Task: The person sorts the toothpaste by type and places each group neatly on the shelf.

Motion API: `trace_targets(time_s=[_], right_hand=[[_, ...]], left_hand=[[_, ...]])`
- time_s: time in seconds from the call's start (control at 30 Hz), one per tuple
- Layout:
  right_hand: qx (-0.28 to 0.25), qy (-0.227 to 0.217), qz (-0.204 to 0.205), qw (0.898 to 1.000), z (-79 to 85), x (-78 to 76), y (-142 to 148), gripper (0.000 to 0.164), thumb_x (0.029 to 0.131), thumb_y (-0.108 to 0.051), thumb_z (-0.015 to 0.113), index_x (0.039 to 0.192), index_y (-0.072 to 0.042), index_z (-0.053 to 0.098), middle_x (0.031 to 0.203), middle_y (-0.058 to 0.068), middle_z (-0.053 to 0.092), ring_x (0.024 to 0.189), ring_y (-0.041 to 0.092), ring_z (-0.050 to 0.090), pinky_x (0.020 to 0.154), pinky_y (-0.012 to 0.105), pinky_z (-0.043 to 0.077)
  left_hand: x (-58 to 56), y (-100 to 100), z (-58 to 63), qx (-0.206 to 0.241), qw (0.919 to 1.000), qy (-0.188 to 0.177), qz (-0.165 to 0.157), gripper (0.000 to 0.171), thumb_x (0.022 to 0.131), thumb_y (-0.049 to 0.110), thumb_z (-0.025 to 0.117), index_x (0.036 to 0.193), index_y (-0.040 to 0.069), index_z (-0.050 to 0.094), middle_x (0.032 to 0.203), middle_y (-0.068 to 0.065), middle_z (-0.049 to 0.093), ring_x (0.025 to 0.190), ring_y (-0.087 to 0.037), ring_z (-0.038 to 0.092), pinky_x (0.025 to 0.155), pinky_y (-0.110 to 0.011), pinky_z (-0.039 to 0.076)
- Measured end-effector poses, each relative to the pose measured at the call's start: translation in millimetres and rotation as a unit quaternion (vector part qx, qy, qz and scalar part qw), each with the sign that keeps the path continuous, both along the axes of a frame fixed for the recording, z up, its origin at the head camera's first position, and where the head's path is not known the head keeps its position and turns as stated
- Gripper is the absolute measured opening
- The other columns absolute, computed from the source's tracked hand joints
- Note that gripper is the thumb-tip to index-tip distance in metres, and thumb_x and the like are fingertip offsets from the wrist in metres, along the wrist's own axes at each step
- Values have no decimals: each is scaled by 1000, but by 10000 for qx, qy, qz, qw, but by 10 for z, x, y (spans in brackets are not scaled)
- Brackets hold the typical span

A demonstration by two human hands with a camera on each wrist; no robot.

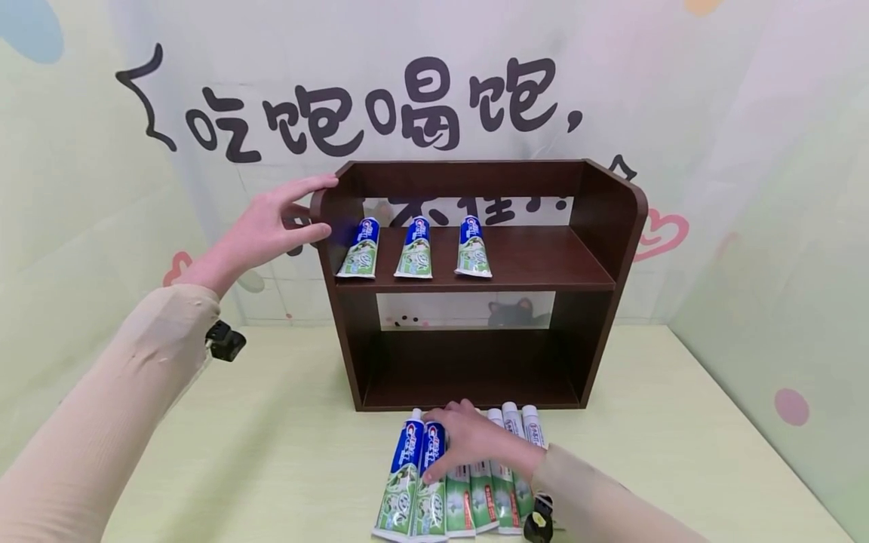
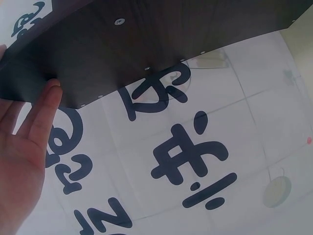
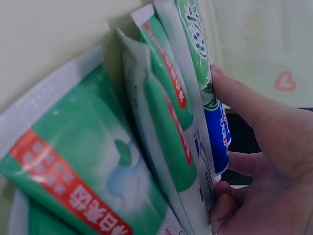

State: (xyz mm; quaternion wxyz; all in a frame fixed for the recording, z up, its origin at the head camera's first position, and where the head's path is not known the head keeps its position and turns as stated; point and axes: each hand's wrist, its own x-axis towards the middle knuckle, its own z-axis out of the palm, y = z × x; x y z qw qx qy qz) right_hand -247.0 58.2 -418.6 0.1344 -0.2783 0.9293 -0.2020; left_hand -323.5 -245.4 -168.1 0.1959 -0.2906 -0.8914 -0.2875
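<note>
My left hand [image 1: 268, 222] is at the left side panel of a dark brown two-tier shelf [image 1: 475, 286], fingers extended over its upper edge. In the left wrist view a fingertip of that hand [image 2: 29, 156] touches the panel's outer face [image 2: 117, 54]. Below the shelf, my right hand [image 1: 471, 437] pinches a blue and green toothpaste tube [image 1: 431, 498], thumb on its printed face [image 3: 198, 44]. Another blue and green toothpaste tube [image 1: 400, 479] lies beside it on the left. To the right lie several green and white toothpaste tubes [image 1: 502, 490], partly under the hand.
Three blue and green toothpaste tubes lean on the upper tier: left [image 1: 360, 249], middle [image 1: 416, 249], right [image 1: 473, 249]. The shelf's lower tier [image 1: 468, 369] is just behind the row on the pale table [image 1: 679, 452]. A printed wall [image 1: 258, 45] stands behind.
</note>
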Motion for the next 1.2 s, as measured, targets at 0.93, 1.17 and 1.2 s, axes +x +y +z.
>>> trace_targets(time_s=[0.93,1.17,1.2], right_hand=[[-2709,-1114,-531,9547,-65,241,0,88,73,-11,87,144,-37,42,115,4,59,95,14,62,84,30,56],[-2991,-1385,-412,9432,-94,347,20,86,84,-13,78,146,-50,30,132,11,53,79,13,63,69,26,55],[-3046,-1418,-380,9411,-101,363,20,86,85,-12,77,146,-50,29,135,12,52,79,13,63,68,26,56]], left_hand=[[6,6,27,12,10000,6,-77,62,92,17,69,148,21,46,157,-1,41,108,-40,67,75,-6,50],[7,-6,24,-62,10000,-25,-35,62,92,18,69,149,22,45,157,0,42,108,-38,67,74,-6,50],[7,-7,22,-65,10000,-31,-35,62,92,19,69,149,22,45,157,0,42,109,-38,68,73,-7,51]])
